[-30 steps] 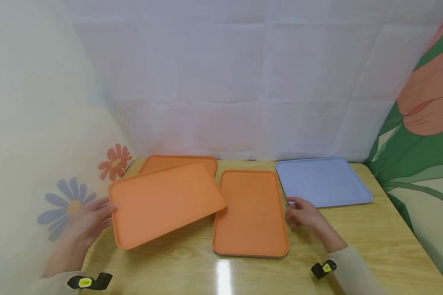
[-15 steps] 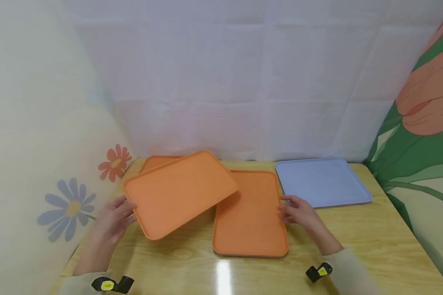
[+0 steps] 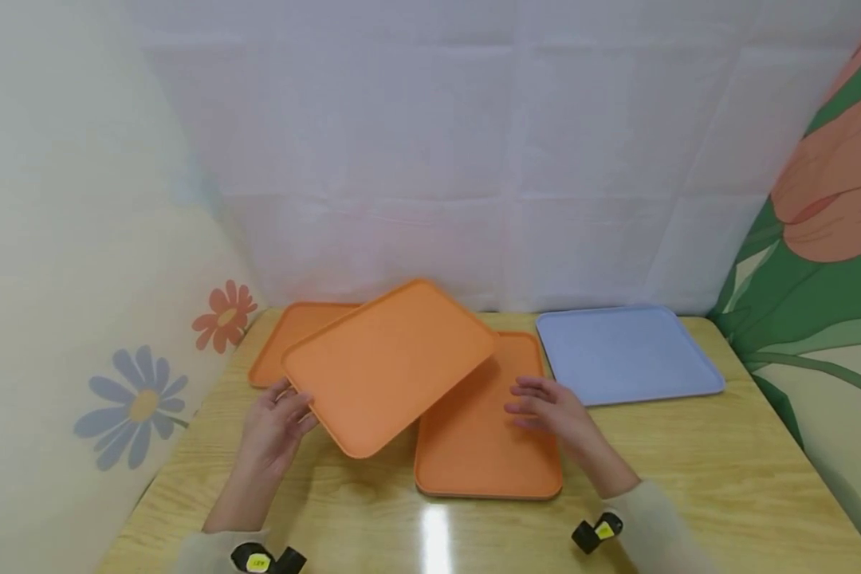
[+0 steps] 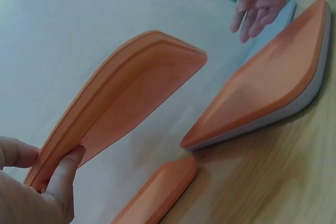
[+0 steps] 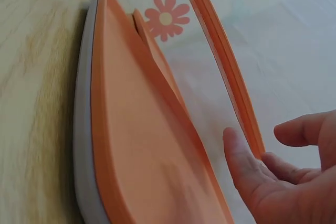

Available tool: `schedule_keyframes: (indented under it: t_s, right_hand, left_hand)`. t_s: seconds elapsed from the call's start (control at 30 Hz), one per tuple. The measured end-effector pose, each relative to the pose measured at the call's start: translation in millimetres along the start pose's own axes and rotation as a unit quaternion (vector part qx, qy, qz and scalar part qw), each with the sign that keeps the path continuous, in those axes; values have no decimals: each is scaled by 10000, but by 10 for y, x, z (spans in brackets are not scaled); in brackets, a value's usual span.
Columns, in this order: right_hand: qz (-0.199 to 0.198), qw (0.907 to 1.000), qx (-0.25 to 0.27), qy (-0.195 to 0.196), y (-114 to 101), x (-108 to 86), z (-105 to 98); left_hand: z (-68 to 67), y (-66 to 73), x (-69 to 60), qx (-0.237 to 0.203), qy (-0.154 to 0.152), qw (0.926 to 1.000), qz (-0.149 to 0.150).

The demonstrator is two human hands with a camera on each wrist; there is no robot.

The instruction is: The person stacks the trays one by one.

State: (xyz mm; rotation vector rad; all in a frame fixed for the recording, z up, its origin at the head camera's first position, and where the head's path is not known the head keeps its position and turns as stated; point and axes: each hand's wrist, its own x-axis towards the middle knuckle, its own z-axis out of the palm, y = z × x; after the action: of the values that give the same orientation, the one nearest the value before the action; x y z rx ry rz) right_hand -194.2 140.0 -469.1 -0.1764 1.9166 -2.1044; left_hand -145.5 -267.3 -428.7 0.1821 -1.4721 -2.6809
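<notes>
My left hand [image 3: 276,426] pinches the near-left edge of an orange tray [image 3: 391,363], its thumb on the upper face; the tray [image 4: 131,87] is tilted in the air. Below its right corner lies a second orange tray [image 3: 491,446] on the table, stacked on a greyish one whose side [image 4: 273,121] shows in the left wrist view. My right hand [image 3: 556,414] hovers above the right side of that stack, fingers spread and relaxed. In the right wrist view my right hand [image 5: 294,182] is near the raised tray's far end [image 5: 226,61]; whether they touch I cannot tell.
Another orange tray [image 3: 280,351] lies at the table's back left, partly covered by the raised one. A blue tray [image 3: 631,355] lies at the back right. A white cloth [image 3: 416,159] hangs behind the wooden table [image 3: 344,526], with flowered walls on both sides.
My left hand has carried the raised tray to the right, turning it so its far end points further back, over the stack. My right hand has moved left from beside the stack to above it.
</notes>
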Motion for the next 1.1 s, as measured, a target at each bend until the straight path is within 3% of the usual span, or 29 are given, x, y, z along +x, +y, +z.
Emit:
schedule_keyframes:
  t_s: [0.17,0.47,1.1]
  right_hand:
    - [23,9976,689,-37,34,34,115]
    - [107,9830,1826,141,46,95,263]
    - [-108,9597,2751,563,11,110,410]
  left_hand:
    - [151,-131,-5,-210,101,9997,-91]
    - [346,-308,1,-180,-3,9998,98]
    - [538,-588,-5,27,-40,9996,273]
